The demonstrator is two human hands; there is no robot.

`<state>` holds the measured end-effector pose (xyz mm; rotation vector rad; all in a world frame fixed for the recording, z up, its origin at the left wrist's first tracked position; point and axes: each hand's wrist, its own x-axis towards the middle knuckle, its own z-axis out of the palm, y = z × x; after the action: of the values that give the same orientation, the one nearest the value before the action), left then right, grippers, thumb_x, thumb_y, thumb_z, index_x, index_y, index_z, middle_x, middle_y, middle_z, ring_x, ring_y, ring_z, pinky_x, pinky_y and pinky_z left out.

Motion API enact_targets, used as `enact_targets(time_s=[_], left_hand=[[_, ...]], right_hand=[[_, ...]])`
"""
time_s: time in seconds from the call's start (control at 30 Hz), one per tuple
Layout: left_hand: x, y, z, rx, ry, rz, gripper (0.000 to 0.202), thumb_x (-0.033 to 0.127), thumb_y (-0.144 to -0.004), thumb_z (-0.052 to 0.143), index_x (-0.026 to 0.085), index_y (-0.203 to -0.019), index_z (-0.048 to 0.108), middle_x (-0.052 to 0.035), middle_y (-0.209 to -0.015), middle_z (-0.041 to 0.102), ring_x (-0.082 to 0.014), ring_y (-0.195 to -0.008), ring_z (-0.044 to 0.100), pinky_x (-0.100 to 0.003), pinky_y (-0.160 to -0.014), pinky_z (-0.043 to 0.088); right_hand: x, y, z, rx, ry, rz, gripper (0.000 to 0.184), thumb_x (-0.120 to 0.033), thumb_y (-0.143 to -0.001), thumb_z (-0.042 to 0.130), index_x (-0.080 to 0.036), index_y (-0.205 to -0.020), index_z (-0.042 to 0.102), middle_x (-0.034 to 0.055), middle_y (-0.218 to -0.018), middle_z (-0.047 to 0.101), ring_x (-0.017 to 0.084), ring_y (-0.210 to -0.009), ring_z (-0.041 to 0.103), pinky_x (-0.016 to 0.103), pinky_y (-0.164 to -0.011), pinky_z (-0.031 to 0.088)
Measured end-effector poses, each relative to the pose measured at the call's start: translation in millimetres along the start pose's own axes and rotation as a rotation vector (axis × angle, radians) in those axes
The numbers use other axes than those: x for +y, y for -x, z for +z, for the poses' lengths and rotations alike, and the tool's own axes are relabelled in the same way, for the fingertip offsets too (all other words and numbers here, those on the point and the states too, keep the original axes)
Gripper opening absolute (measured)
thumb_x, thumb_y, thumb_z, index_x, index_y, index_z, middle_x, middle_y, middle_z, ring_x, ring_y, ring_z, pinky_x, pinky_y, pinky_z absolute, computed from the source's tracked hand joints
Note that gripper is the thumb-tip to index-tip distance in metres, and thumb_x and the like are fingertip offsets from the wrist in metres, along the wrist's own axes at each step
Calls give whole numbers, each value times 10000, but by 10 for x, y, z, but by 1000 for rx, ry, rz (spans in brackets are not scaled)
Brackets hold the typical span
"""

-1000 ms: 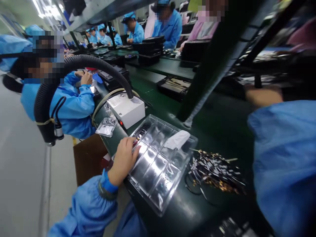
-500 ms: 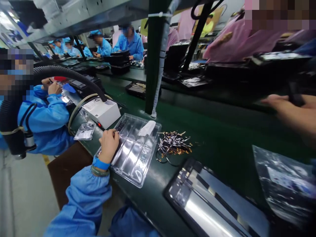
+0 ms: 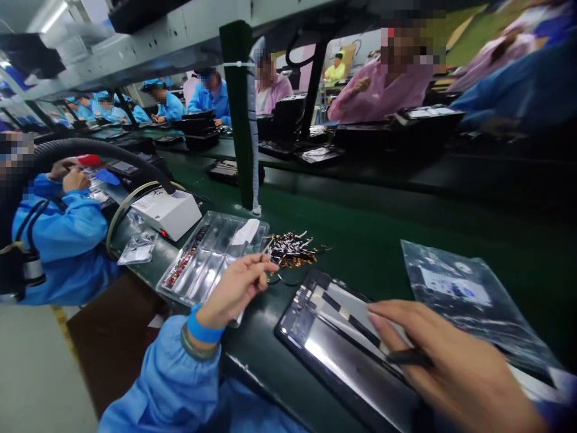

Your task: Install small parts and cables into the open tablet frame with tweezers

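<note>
The pile of small flex parts (image 3: 291,249) is lying on the green surface (image 3: 383,240), just beyond the far corner of the dark tablet frame (image 3: 333,337) and just beside the right end of the clear compartment tray (image 3: 211,258). The pile is spreading left to right, with a few strips sticking up and out toward the far side.

The left hand (image 3: 238,288) is sitting just short of that pile, on its near-left side, so the parts are lying ahead of it and slightly to the right. Its fingertips (image 3: 265,269) are pinching together on something thin and small, possibly one strip from the pile; what exactly is between them is too small to tell. The wrist is crossing the near corner of the tray.

The right hand (image 3: 446,361) is hovering well apart from the pile, over the near end of the tablet frame, and is gripping a slim dark tool (image 3: 408,358) that is pointing left across the frame. Of the two, the left hand is clearly the nearer to the parts.

Further out, a silvery bag (image 3: 464,300) is lying on the surface to the right of the frame, and a white box (image 3: 169,210) with a black hose (image 3: 99,150) is standing past the tray's left end. A co-worker's blue sleeve (image 3: 63,234) is showing at the far left.
</note>
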<state>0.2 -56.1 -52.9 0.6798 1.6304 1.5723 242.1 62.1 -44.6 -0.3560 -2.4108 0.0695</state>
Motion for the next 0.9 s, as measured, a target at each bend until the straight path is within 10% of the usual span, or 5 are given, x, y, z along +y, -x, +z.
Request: enact_targets(time_s=[0.2, 0.47, 0.73, 0.9], left_hand=[[-107, 235, 614, -272, 112, -21, 267, 383, -859, 501, 124, -909, 543, 14, -668, 531, -32, -431, 330, -199, -456, 259], [-218, 428, 743, -196, -583, 404, 175, 210, -888, 436, 176, -830, 598, -54, -808, 596, -165, -756, 537, -280, -702, 380], [-165, 442, 687, -276, 363, -190, 246, 403, -764, 686, 171, -803, 614, -32, -808, 635, -102, -590, 536, -189, -487, 411], [-72, 597, 396, -182, 318, -318, 319, 395, -630, 812, 140, -709, 637, 10, -595, 569, -79, -541, 518, -166, -518, 452]], right_hand=[[-176, -185, 183, 80, 5, -138, 148, -148, -903, 501, -126, -1022, 586, 89, -910, 672, 160, -778, 646, 245, -670, 506], [-176, -83, 296, 32, 94, -161, 218, -120, -921, 401, -92, -907, 617, 91, -752, 656, 155, -663, 607, 257, -588, 465], [-347, 140, 119, 27, -92, 43, 219, -106, -874, 453, -163, -687, 554, 20, -618, 540, 113, -551, 493, 243, -508, 347], [-348, 216, -54, -81, -215, 42, 133, -169, -862, 496, -156, -796, 611, 40, -700, 595, 136, -624, 534, 249, -537, 406]])
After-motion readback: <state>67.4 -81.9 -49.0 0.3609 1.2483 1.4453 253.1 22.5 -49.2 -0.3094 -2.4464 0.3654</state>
